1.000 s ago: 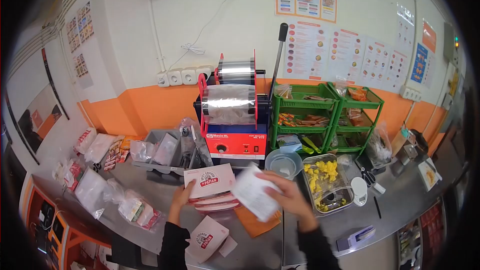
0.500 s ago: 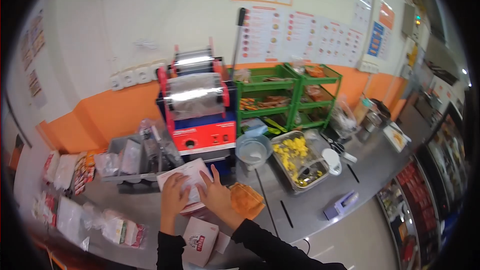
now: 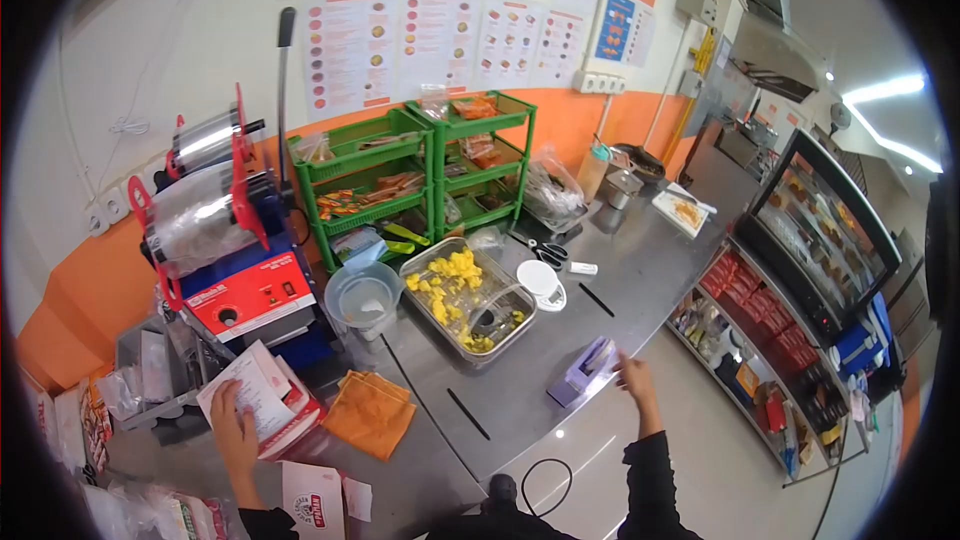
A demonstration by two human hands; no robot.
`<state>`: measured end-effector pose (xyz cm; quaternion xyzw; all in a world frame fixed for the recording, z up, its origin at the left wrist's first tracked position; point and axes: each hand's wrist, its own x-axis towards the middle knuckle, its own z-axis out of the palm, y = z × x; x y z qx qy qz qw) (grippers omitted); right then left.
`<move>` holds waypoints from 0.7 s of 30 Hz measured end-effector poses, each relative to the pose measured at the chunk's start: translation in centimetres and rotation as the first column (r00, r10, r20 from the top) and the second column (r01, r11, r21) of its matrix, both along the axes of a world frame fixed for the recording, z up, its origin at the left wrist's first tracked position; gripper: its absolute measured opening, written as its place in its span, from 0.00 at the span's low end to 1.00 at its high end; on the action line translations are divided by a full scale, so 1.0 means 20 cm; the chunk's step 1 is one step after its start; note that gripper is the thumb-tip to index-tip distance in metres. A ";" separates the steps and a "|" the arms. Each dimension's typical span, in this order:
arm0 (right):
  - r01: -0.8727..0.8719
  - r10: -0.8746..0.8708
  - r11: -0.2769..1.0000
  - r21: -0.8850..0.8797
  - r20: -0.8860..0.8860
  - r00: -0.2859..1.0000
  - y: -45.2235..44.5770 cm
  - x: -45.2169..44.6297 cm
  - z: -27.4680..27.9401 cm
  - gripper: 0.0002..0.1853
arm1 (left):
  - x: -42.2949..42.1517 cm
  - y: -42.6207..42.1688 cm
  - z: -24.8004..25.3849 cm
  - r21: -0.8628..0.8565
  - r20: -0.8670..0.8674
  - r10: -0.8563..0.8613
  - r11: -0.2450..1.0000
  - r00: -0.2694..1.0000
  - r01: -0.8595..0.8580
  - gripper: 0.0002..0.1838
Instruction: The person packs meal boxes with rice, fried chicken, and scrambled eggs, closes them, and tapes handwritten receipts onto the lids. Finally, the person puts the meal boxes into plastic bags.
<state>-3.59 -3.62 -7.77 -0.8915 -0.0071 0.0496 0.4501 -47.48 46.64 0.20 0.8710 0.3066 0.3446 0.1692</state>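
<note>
Shiny steel counter (image 3: 540,370); left hand (image 3: 234,432) touches rectangular printed paper (image 3: 264,398).

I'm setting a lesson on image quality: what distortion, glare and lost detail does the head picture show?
Head view: wide-angle bending, with black corners around the image; head view: ceiling lights at upper right glare white, and the front film roll throws bright highlights; head view: print on the paper under the left hand is too small to read.
</note>
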 end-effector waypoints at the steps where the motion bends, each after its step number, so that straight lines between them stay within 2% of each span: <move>1: -0.039 0.043 0.998 0.046 -0.089 0.995 0.06 -0.08 -0.01 0.27 | 0.01 0.01 -0.01 0.000 0.007 -0.005 1.000 1.000 0.005 0.22; 3: -0.038 0.068 0.987 -0.154 0.191 0.979 0.09 -0.14 -0.26 0.28 | 0.01 0.02 -0.03 0.002 0.027 -0.012 1.000 1.000 0.012 0.22; 5: 0.031 -0.033 0.999 -0.042 -0.050 0.998 0.12 -0.18 -0.36 0.28 | 0.00 0.03 -0.04 -0.018 0.051 -0.028 0.999 0.998 0.029 0.21; 6: 0.101 -0.099 0.993 0.054 -0.032 0.995 0.15 -0.22 -0.35 0.27 | 0.00 0.04 -0.05 -0.025 0.055 -0.028 0.999 0.998 0.029 0.20; 9: 0.156 -0.166 0.934 0.322 0.002 0.986 0.22 -0.26 -0.33 0.25 | 0.00 0.05 -0.06 -0.022 0.055 -0.036 0.999 0.998 0.037 0.20; 10: 0.184 -0.177 0.940 0.286 -0.051 0.983 0.23 -0.26 -0.34 0.23 | 0.00 0.05 -0.06 -0.015 0.056 -0.039 0.999 0.998 0.040 0.20; 13: 0.253 -0.179 0.903 0.347 -0.232 0.956 0.27 -0.27 -0.28 0.20 | 0.00 0.06 -0.07 0.006 0.049 -0.041 0.999 0.998 0.041 0.20; 16: 0.299 -0.142 0.813 0.499 -0.329 0.934 0.28 -0.26 -0.32 0.16 | 0.00 0.05 -0.06 -0.003 0.056 -0.039 0.999 0.998 0.039 0.20; 19: 0.333 -0.242 0.738 0.587 -0.230 0.943 0.34 -0.35 -0.32 0.13 | 0.00 0.04 -0.05 0.013 0.043 -0.033 0.999 0.999 0.033 0.20; 20: 0.372 -0.231 0.651 0.662 -0.294 0.927 0.36 -0.39 -0.31 0.12 | 0.00 0.04 -0.05 0.011 0.043 -0.031 0.999 0.999 0.030 0.20; 21: 0.347 -0.215 0.638 0.687 -0.273 0.938 0.38 -0.41 -0.30 0.12 | 0.01 0.04 -0.04 0.011 0.041 -0.028 1.000 0.999 0.027 0.20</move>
